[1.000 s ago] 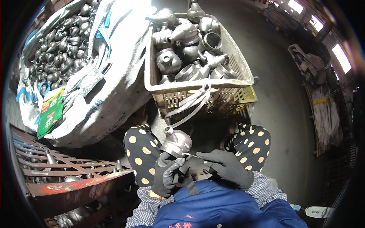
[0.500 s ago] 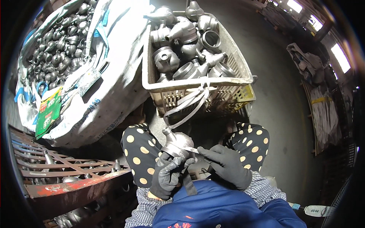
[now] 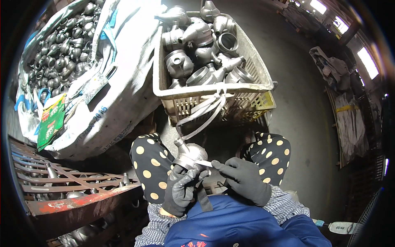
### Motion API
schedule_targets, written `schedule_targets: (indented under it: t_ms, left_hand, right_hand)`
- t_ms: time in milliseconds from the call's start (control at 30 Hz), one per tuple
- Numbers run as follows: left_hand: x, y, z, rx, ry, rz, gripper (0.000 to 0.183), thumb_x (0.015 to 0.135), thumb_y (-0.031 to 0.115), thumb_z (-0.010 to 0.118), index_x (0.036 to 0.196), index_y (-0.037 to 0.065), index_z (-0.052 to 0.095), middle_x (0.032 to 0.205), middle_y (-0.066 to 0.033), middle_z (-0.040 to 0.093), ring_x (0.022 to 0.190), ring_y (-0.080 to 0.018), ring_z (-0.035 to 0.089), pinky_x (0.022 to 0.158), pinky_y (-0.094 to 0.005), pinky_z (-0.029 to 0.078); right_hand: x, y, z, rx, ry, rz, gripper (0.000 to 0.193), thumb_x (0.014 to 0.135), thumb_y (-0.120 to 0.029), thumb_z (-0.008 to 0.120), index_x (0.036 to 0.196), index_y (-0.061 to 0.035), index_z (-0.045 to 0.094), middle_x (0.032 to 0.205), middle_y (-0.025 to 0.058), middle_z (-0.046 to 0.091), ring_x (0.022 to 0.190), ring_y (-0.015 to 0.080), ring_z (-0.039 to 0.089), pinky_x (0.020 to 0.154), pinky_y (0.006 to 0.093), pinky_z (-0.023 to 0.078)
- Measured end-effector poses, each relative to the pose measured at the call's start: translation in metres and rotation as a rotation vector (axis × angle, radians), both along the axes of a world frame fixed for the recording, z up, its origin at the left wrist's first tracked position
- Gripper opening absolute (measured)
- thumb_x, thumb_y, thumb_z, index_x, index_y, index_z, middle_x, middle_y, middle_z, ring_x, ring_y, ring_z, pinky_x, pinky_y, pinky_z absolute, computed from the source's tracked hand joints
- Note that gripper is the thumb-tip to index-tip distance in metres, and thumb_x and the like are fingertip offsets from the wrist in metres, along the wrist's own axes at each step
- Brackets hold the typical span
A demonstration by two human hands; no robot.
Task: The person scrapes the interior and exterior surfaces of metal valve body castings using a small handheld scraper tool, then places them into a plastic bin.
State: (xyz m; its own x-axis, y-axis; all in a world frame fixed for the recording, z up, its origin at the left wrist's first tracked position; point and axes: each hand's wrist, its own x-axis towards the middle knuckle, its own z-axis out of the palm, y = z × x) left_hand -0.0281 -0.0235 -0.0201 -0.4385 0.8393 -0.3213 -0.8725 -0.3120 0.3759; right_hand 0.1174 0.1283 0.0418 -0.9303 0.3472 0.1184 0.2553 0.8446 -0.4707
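A rounded grey metal casting (image 3: 191, 153) with a short pipe neck sits between my knees. Gripping it from below and near its rim is my gloved left hand (image 3: 180, 192), closed round it. My gloved right hand (image 3: 246, 181) pinches a thin, flat, pale metal tool (image 3: 203, 163), perhaps a file or blade. The tool's far end lies against the casting's side near its rim. My right palm and part of the tool's grip are hidden by the fingers.
A crate (image 3: 214, 87) full of larger castings stands ahead, with a strap (image 3: 205, 106) tied to its front. Left of it is a big white sack (image 3: 123, 88) of small castings. A rusty metal rack (image 3: 78, 203) with more castings is at the lower left.
My right hand and the flat tool have shifted slightly left along the casting. The casting has moved very slightly left, still in my left hand.
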Motion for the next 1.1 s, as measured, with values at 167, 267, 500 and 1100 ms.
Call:
schedule_targets:
  t_ms: [167, 267, 500, 1100]
  left_hand:
    - [0.0, -0.001, -0.001, -0.053, -0.009, 0.027, 0.054, 0.082, -0.004, 0.06, 0.133, -0.005, 0.042, 0.097, -0.0126, 0.062, 0.092, -0.0268, 0.066, 0.094, -0.0555, 0.053]
    - [0.0, -0.001, -0.005, 0.01, 0.004, 0.014, 0.054, 0.081, -0.004, 0.061, 0.132, -0.005, 0.043, 0.095, -0.011, 0.063, 0.089, -0.0253, 0.067, 0.095, -0.057, 0.052]
    - [0.0, -0.005, -0.019, 0.131, -0.047, 0.034, 0.053, 0.081, -0.005, 0.059, 0.132, -0.002, 0.044, 0.092, -0.0083, 0.063, 0.095, -0.0305, 0.067, 0.096, -0.0566, 0.051]
    - [0.001, -0.004, -0.004, -0.014, 0.026, 0.013, 0.039, 0.087, -0.004, 0.055, 0.126, -0.001, 0.049, 0.095, -0.0111, 0.064, 0.097, -0.0276, 0.065, 0.096, -0.0547, 0.052]
  right_hand:
    - [0.004, 0.001, 0.001, -0.205, 0.003, -0.03, 0.04, 0.085, -0.016, 0.063, 0.125, -0.0186, 0.063, 0.08, 0.0034, 0.06, 0.067, 0.0205, 0.06, 0.056, 0.0307, 0.047]
    - [0.004, 0.003, -0.006, -0.323, 0.07, -0.055, 0.039, 0.085, -0.018, 0.063, 0.124, -0.0181, 0.063, 0.082, 0.0047, 0.063, 0.071, 0.0223, 0.062, 0.059, 0.0311, 0.049]
    - [0.001, 0.002, -0.004, -0.381, 0.008, -0.028, 0.039, 0.084, -0.004, 0.066, 0.123, -0.0096, 0.064, 0.081, 0.0108, 0.063, 0.069, 0.0221, 0.06, 0.064, 0.0304, 0.048]
    - [-0.002, -0.001, 0.002, -0.065, 0.006, -0.031, 0.04, 0.084, -0.015, 0.063, 0.122, -0.023, 0.065, 0.077, 0.0001, 0.055, 0.065, 0.0159, 0.058, 0.052, 0.0298, 0.046]
